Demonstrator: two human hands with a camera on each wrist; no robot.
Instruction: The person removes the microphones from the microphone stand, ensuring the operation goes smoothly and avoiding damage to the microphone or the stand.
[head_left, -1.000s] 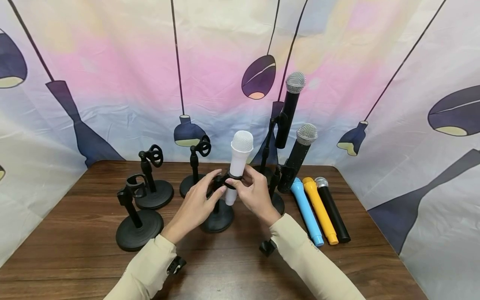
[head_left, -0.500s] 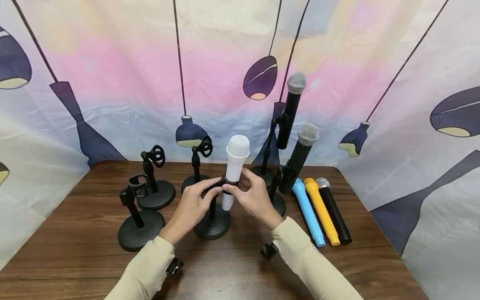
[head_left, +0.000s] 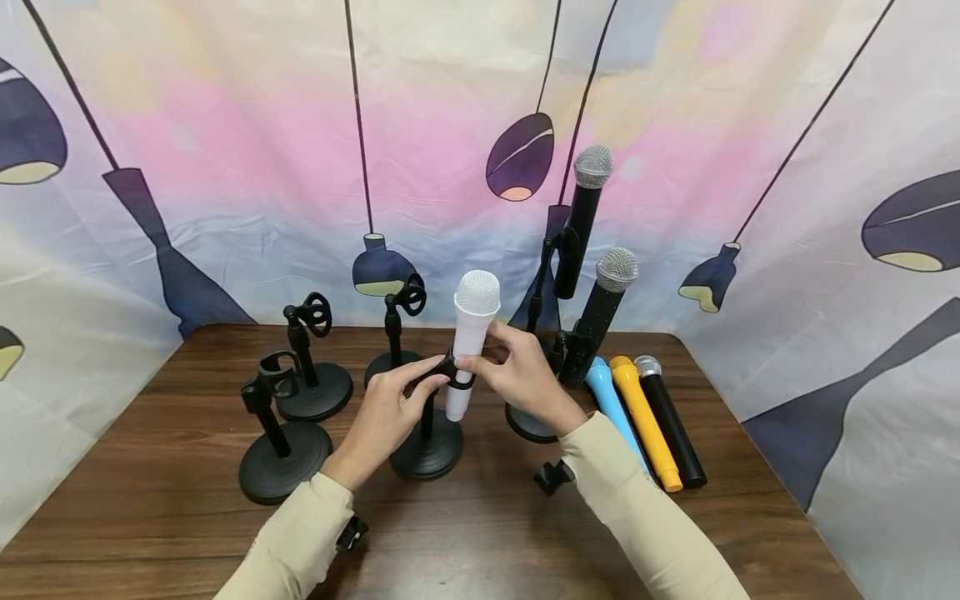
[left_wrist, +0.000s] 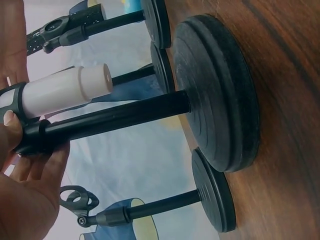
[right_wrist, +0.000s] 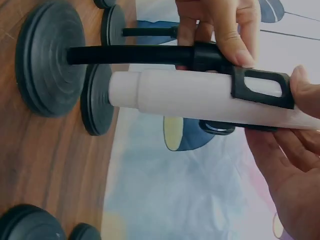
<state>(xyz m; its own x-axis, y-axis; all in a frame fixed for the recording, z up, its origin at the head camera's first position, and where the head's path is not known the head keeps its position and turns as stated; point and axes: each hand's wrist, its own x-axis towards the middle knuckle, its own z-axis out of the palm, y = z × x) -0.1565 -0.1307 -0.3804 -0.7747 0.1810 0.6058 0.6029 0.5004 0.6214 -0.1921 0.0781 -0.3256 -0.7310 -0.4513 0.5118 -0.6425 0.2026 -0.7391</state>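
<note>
Bare table point(head_left: 465, 533) in front of me was open for my hands, but three empty stands point(head_left: 285, 454) blocked the left, two mic'd stands point(head_left: 592, 325) crowded just right of my right hand point(head_left: 517, 379), and three loose mics point(head_left: 637, 417) lay beyond those.

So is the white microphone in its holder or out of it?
In. The white microphone sits in the black clip of its stand, leaning slightly, tail poking below. Left hand holds the clip joint; right hand pinches the microphone.
</note>
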